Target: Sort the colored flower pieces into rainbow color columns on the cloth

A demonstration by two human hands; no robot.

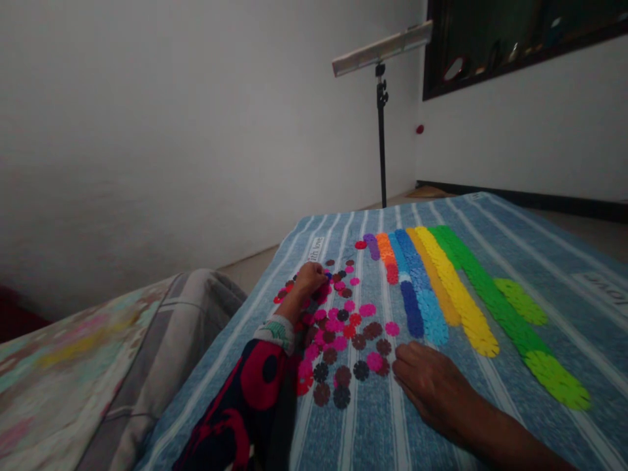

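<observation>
My left hand [310, 278] reaches out over a scatter of loose pink, red and dark brown flower-shaped discs [343, 340] on a blue striped cloth [540, 248]. Its fingers are curled together at the far edge of the scatter, and what they pinch is too small to make out. My right hand [432, 383] lies flat on the cloth just right of the scatter, fingers stretched toward the nearest dark discs. Sorted rows of discs lie beyond: purple [371, 245], orange [387, 255], blue [415, 288], yellow [458, 291] and green [495, 294].
A folded grey and patterned blanket [161, 340] lies left of the cloth. A black stand with a light bar [381, 131] rises behind near the white wall. A dark framed panel [520, 39] hangs at the upper right.
</observation>
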